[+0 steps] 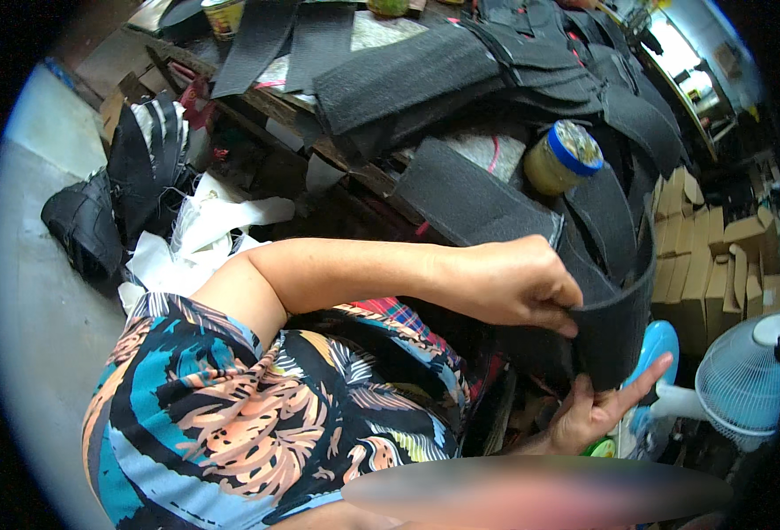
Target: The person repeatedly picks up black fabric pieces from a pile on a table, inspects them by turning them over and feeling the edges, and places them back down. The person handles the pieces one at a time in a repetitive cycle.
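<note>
My left hand [531, 284] pinches the edge of a black felt-like fabric strip [615, 336] between thumb and bent fingers. The strip curves up and over to the right from there. Below it, my right hand [591, 417] grips the lower edge of the same strip with its thumb side, while one finger points out to the right. Part of the right palm and forearm is hidden. Behind the hands, a flat black strip [469, 194] lies on the worktable, next to a jar with a blue rim [563, 157] holding something yellowish.
A thick stack of black strips [416, 79] covers the table's far side. White cloth scraps [209, 221] and a black bundle [89, 221] lie at left. Cardboard pieces [686, 274] are piled at right, near a white-and-blue fan [743, 389]. A yellow tub [224, 18] stands at the back.
</note>
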The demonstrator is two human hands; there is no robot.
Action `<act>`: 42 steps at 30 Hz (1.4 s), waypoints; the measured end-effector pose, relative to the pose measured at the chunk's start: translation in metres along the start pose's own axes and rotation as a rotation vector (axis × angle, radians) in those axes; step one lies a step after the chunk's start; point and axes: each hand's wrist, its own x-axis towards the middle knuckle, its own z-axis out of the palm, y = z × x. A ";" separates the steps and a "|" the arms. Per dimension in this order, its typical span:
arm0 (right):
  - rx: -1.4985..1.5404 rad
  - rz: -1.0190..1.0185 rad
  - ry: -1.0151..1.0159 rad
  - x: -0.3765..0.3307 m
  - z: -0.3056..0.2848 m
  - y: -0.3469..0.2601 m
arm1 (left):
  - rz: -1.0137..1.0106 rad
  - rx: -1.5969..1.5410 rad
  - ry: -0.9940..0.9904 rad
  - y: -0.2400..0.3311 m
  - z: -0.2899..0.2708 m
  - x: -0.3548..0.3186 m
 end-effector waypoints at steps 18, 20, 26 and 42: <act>-0.366 -0.212 0.131 0.027 0.008 -0.019 | 0.472 0.693 0.488 0.032 -0.048 -0.003; -0.159 -0.024 0.036 0.013 0.016 -0.025 | 0.598 0.651 0.302 0.036 -0.042 0.005; -0.016 -0.561 -0.431 0.034 0.014 -0.026 | 0.402 0.296 -0.300 0.037 -0.043 0.013; -0.232 -0.441 0.027 0.034 0.031 -0.018 | 0.384 0.075 -0.231 0.014 -0.050 0.037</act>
